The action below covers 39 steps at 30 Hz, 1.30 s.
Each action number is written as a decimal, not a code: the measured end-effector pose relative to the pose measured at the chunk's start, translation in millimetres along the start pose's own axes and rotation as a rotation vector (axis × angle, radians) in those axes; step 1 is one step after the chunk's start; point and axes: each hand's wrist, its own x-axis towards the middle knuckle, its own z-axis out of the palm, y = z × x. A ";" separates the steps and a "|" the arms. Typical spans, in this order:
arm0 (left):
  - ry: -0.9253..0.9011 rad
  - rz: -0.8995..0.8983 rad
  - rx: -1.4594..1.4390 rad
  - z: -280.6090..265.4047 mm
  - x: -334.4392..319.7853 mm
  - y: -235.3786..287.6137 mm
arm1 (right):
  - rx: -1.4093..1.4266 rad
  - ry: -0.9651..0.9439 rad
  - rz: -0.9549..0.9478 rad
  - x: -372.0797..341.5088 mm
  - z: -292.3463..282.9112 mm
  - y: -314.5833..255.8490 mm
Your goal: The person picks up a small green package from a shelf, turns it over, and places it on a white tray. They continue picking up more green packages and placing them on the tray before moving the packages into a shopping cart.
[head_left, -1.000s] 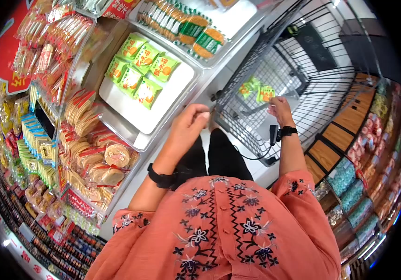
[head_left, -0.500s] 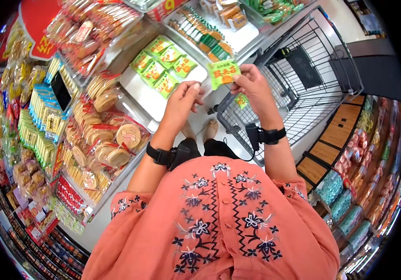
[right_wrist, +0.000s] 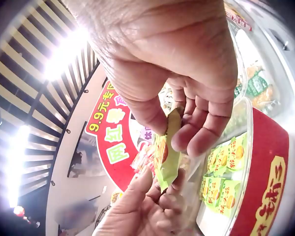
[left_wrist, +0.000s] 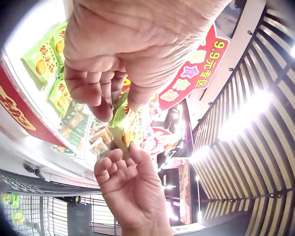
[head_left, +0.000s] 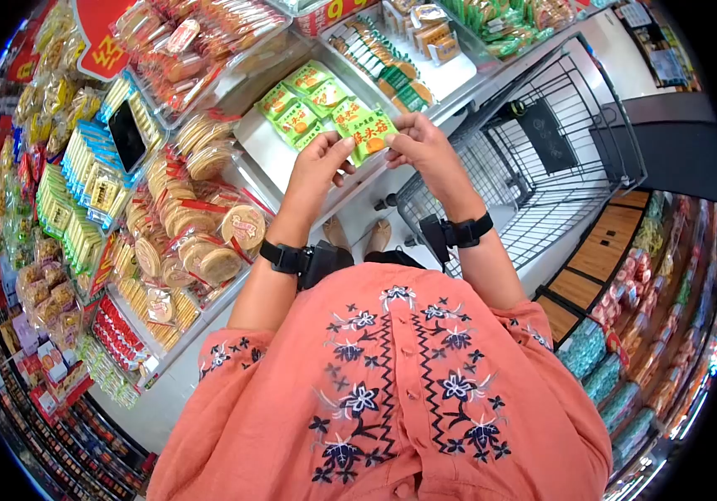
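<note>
A small green snack packet (head_left: 367,132) with orange-red lettering is stretched between both hands, above the front edge of a white display tray (head_left: 252,138). My left hand (head_left: 317,167) pinches one end with thumb and fingers. At the other end, my right hand (head_left: 432,154) pinches the packet's corner. The right wrist view shows the packet (right_wrist: 168,152) nearly edge-on, looking sealed, with thumbs and fingers on both ends. More green packets (head_left: 292,121) of the same kind lie in the tray behind it, partly covered by the held one.
A wire shopping cart (head_left: 500,159) stands to the right; green packets (left_wrist: 18,218) lie in it in the left wrist view. Bagged round crackers (head_left: 196,225) fill bins at left, near a black phone-like screen (head_left: 127,136). Wooden-front shelves (head_left: 580,280) line the right side.
My right hand has come from over the cart, carrying a green packet up and left to the tray's edge. My left hand, empty before, now pinches the packet too.
</note>
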 end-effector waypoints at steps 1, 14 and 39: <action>-0.005 -0.007 0.003 -1.7 2.7 -2.1 | -0.006 -0.004 0.005 0.2 0.2 1.4; 0.081 -0.137 0.114 -20.3 57.6 -36.3 | 0.073 0.138 0.055 -14.9 -23.9 23.4; 0.156 -0.172 0.554 -13.4 97.6 -93.9 | 0.077 0.146 0.152 -26.4 -36.2 52.3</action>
